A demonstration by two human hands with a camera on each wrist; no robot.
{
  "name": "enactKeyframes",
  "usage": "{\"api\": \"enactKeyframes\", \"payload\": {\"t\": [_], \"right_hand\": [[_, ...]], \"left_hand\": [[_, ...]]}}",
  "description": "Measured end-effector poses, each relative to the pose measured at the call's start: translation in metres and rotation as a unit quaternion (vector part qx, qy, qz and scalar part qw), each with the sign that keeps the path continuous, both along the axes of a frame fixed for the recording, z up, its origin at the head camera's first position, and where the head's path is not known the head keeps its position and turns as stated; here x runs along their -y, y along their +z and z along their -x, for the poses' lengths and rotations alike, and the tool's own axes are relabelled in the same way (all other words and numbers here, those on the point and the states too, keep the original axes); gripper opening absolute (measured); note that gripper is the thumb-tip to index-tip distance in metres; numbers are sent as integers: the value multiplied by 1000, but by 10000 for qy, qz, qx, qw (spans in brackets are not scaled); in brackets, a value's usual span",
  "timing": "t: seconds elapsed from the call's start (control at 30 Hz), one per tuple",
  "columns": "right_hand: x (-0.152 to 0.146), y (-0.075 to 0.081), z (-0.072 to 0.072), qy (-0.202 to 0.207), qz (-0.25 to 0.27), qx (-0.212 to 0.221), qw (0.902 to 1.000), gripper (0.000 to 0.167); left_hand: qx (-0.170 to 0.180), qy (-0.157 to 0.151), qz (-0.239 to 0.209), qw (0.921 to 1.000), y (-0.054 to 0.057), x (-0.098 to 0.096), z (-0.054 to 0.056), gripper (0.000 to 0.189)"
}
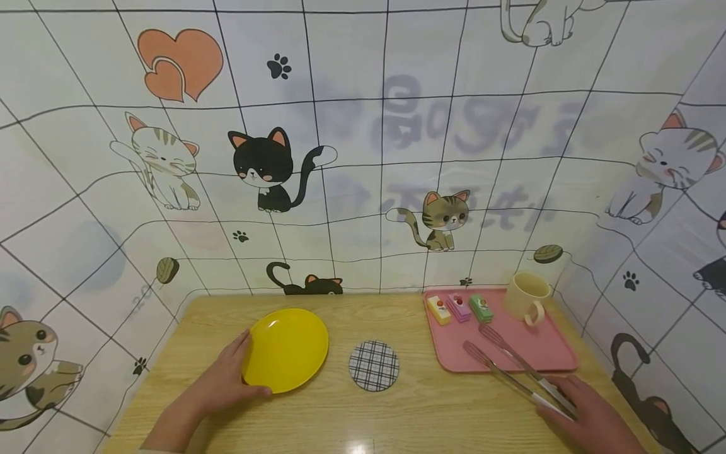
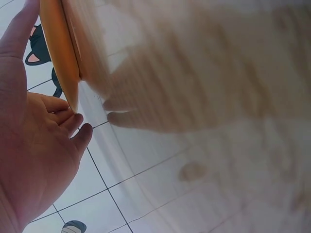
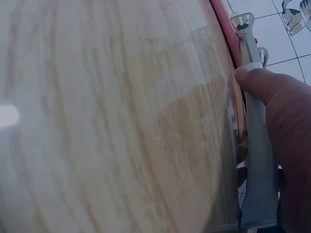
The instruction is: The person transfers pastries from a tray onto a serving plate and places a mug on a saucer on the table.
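- We see left grip spread round left rim of yellow plate, probably holding it.
- Right grip holds tongs, tips ahead over pink tray.

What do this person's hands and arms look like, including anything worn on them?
The left hand and right hand are bare, with no gloves, rings or bracelets showing. On the left arm, a thin pale strip, probably a sleeve cuff, just shows at the head view's bottom edge. No sleeve shows on the right, where the frame cuts off the arm.
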State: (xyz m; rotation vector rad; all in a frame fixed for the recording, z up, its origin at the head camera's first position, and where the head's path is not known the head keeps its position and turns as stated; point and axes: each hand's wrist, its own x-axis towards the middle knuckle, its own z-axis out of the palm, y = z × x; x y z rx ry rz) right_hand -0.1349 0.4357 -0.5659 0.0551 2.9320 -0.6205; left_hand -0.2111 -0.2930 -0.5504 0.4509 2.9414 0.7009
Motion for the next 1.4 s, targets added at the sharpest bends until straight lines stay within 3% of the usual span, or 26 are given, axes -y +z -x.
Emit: {"api": "enactKeyframes", "payload": {"t": [0.27, 0.53, 0.77, 1.0, 1.4], "right_hand": [[0, 0, -5, -164, -39, -70, 9998, 72], [3, 2, -5, -353, -57, 32, 9994, 77], [5, 5, -9, -387, -169, -502, 9978, 72], [9, 13, 0, -526, -263, -557, 9967, 79], [11, 14, 14, -661, -185, -816, 9943, 63]], "left_hand": [[30, 22, -41, 10000, -1, -2, 2, 143], [120, 63, -63, 9999, -1, -3, 6, 144], [232, 90, -90, 9997, -1, -3, 4, 142], [155, 60, -74, 9998, -3, -2, 4, 141], [220, 126, -15, 9997, -1, -1, 3, 143]]}}
